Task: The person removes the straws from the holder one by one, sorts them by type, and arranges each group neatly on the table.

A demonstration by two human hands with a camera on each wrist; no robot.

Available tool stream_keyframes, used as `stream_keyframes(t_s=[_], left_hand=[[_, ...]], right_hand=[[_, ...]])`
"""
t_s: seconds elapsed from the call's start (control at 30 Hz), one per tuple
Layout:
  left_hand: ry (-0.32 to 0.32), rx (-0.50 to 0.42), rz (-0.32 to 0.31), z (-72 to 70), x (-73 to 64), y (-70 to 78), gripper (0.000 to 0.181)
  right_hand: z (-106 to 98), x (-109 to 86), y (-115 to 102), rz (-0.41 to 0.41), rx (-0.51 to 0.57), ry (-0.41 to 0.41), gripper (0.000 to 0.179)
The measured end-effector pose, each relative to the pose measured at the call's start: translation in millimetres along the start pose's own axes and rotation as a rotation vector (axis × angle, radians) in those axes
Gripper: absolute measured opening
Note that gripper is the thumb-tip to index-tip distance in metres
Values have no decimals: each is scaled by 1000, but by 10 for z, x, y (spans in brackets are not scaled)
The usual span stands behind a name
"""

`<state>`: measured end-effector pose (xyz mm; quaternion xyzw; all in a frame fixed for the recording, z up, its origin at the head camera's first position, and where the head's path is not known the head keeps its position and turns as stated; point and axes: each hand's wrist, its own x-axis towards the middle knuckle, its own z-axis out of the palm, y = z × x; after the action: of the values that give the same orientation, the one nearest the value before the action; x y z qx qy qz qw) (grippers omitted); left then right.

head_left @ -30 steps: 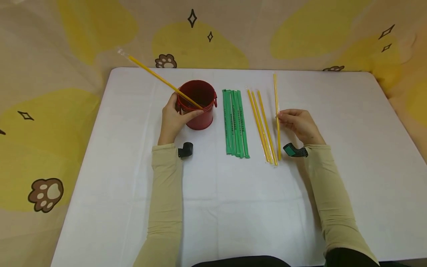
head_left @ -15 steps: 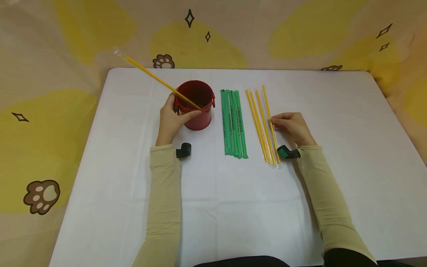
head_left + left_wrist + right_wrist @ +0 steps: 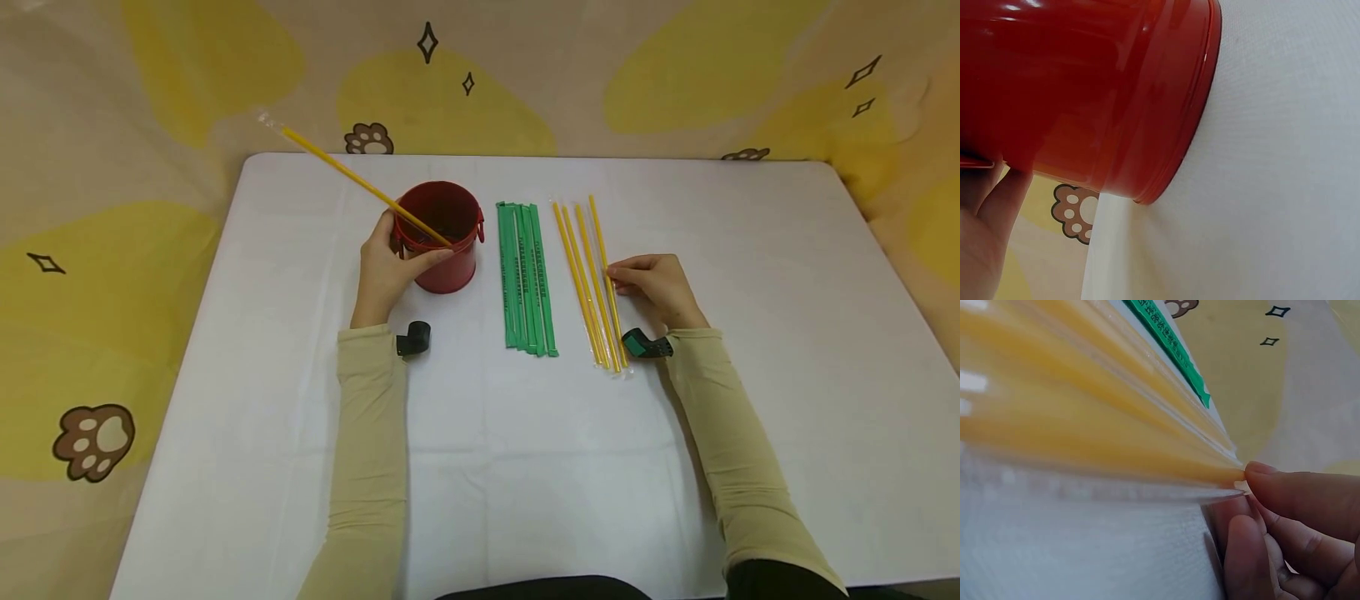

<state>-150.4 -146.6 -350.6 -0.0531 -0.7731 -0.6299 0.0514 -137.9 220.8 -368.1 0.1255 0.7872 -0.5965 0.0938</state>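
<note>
In the head view my left hand [image 3: 386, 267] grips a red metal bucket [image 3: 447, 277] by its left side, thumb across the front. The left wrist view shows the bucket [image 3: 1085, 81] standing on the white cloth, fingers [image 3: 1007, 200] behind it. A yellow plastic-wrapped straw [image 3: 345, 171] leans in the bucket, its top sticking out far to the upper left. My right hand [image 3: 660, 287] pinches the rightmost yellow straw [image 3: 598, 229] between thumb and fingertips. Close up, that wrapped straw [image 3: 1097, 444] runs into the pinch. Left of it lie more yellow straws [image 3: 576, 267], nearly parallel.
A row of green-wrapped straws [image 3: 525, 279] lies between the bucket and the yellow straws. White cloth [image 3: 480, 492] covers the table. Behind it hangs a yellow patterned curtain [image 3: 525, 75]. A small black camera [image 3: 647, 343] sits on the right wrist, another [image 3: 414, 338] on the left.
My right hand has brought its yellow straw left and slightly nearer, from apart and upright to slanted alongside the other yellow straws. The left hand and bucket have stayed put.
</note>
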Motion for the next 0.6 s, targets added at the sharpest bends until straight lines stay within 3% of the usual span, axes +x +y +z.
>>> stream_keyframes(t_s=[0.6], left_hand=[[5,1,23,3,1,0,73]], right_hand=[[29,-11,12,-61,-85,12,26]])
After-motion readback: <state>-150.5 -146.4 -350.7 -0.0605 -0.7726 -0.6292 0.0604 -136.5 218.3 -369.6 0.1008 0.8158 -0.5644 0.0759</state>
